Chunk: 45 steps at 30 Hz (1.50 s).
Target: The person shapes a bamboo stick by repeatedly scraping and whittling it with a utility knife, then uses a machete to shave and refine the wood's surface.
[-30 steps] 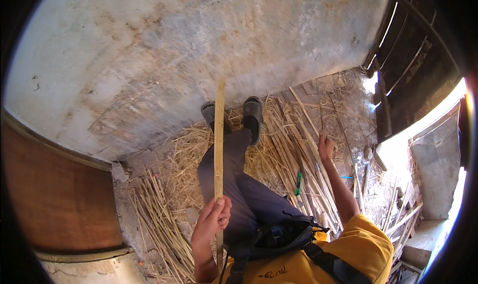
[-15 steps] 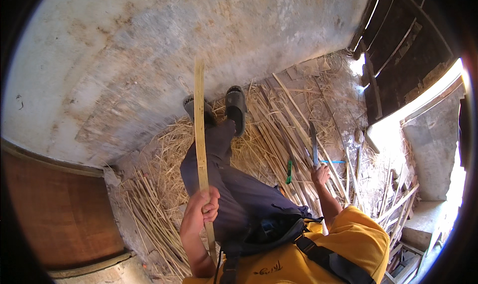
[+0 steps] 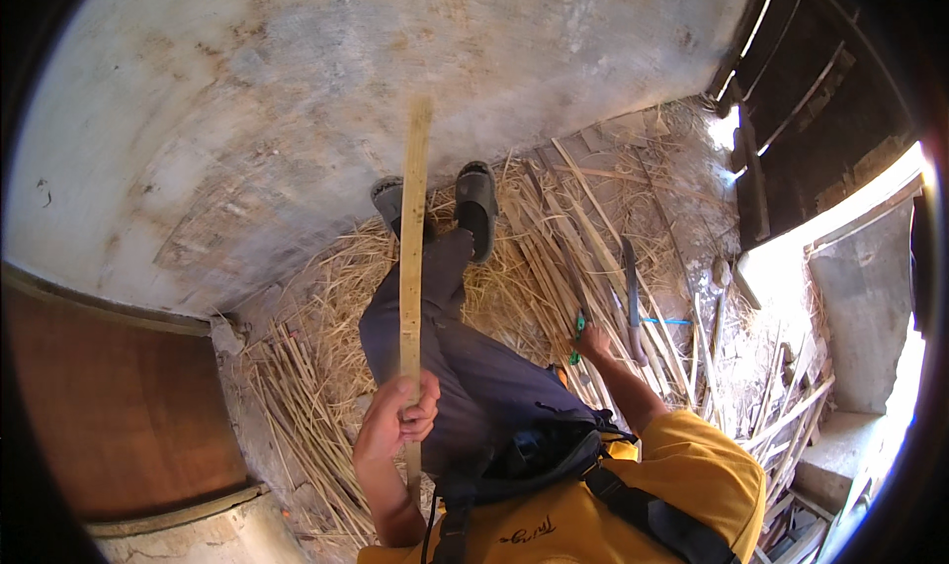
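Note:
My left hand (image 3: 407, 414) is closed around the lower part of a long, flat bamboo strip (image 3: 411, 258), which stands up in front of my legs. Low on the right, my right hand (image 3: 593, 342) has its fingers bent at a small green tool (image 3: 578, 329), too small to name surely, lying among bamboo strips. The fingers seem closed on it, though they partly cover it. Just right of that hand, a machete (image 3: 632, 287) with a dark blade lies on the strips, apart from my fingers.
Long bamboo strips (image 3: 554, 267) and pale shavings (image 3: 336, 297) cover the floor around my dark shoes (image 3: 476, 208). Another bundle (image 3: 306, 416) lies left of my legs. A stained wall (image 3: 326, 119) rises ahead. A thin blue item (image 3: 667, 321) lies beyond the machete.
My right hand has let go of the machete's handle and moved left to the green tool. The machete now lies on the strips. The bamboo strip stays in my left hand, tilted slightly rightward.

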{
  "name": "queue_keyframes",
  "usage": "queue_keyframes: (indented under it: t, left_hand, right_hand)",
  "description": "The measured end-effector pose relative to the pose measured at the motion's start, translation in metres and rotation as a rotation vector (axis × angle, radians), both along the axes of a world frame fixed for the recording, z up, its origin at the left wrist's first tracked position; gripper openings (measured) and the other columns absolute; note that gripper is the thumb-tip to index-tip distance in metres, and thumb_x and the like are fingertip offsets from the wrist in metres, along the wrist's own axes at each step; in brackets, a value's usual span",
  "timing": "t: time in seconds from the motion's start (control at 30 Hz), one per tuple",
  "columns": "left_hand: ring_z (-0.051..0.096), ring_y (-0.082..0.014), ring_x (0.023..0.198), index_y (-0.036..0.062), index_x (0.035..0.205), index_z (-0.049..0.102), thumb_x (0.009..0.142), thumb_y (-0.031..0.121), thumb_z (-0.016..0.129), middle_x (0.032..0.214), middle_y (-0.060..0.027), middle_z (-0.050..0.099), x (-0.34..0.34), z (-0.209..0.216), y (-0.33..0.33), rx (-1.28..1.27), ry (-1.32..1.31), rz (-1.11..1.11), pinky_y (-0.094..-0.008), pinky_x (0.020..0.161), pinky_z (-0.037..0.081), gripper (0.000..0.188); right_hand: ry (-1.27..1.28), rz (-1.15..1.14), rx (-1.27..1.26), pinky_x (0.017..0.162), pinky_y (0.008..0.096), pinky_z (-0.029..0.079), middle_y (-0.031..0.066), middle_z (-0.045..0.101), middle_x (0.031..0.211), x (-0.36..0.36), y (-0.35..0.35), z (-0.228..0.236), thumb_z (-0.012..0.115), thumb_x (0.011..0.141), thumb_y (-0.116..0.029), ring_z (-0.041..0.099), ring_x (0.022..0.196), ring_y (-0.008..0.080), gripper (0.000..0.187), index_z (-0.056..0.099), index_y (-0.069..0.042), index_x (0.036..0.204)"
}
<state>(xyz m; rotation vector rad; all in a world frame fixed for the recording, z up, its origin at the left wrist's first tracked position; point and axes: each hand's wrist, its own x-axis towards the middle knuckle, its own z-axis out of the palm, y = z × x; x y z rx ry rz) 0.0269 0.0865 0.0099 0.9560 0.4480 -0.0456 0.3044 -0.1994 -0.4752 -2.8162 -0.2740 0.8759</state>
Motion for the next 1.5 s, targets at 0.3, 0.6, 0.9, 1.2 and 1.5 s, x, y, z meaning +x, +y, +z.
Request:
queue_keyframes:
  t: [0.3,0.6,0.9,1.2,1.5]
  left_hand:
    - [0.03,-0.0048,0.05,0.0029,0.118,0.059,0.114,0.053,0.052,0.073,0.0038,0.037,-0.002,0.006,0.006,-0.116,-0.034,-0.054,-0.0239,0.044,0.027,0.051]
    - [0.03,-0.0062,0.049,0.0062,0.121,0.057,0.115,0.056,0.048,0.07,0.0031,0.036,0.003,-0.001,0.004,-0.157,-0.093,-0.029,-0.0243,0.042,0.027,0.051]
    - [0.038,-0.0087,0.048,0.0102,0.104,0.055,0.116,0.056,0.046,0.065,0.0008,0.04,0.02,0.01,-0.012,0.031,-0.051,0.066,-0.0256,0.04,0.036,0.048]
    - [0.034,-0.0043,0.054,0.0075,0.111,0.058,0.12,0.045,0.044,0.072,0.0054,0.04,0.026,0.035,-0.035,0.283,0.086,0.165,-0.0236,0.047,0.035,0.042]
    - [0.044,-0.0025,0.068,0.001,0.13,0.063,0.117,0.025,0.059,0.079,0.0068,0.049,0.022,0.04,-0.051,0.579,-0.003,0.212,-0.0229,0.06,0.036,0.027]
  right_hand:
    - [0.058,-0.112,0.011,0.088,0.0501,0.065,0.0269,0.08,0.116,-0.01,0.009,0.008,0.082,0.089,-0.031,0.081,0.106,0.0378,0.086,0.043,0.002,0.157]
    - [0.258,-0.181,0.577,0.075,0.044,0.06,0.0193,0.075,0.097,0.016,0.009,0.015,0.064,0.096,-0.031,0.076,0.082,0.0267,0.045,0.065,0.003,0.126]
    - [0.147,-0.015,1.243,0.083,0.0331,0.05,0.0074,0.071,0.101,0.038,0.081,0.284,0.064,0.114,-0.036,0.061,0.088,0.0163,0.04,0.068,-0.001,0.132]
    - [-0.345,0.773,1.427,0.062,0.0384,0.057,0.0075,0.076,0.092,-0.009,0.11,0.47,0.084,0.097,-0.033,0.073,0.071,0.0292,0.039,0.078,-0.011,0.129]
    - [-0.534,0.916,1.288,0.053,0.0386,0.049,0.0021,0.062,0.074,-0.022,0.117,0.496,0.087,0.091,-0.039,0.062,0.057,0.0226,0.052,0.078,-0.018,0.137]
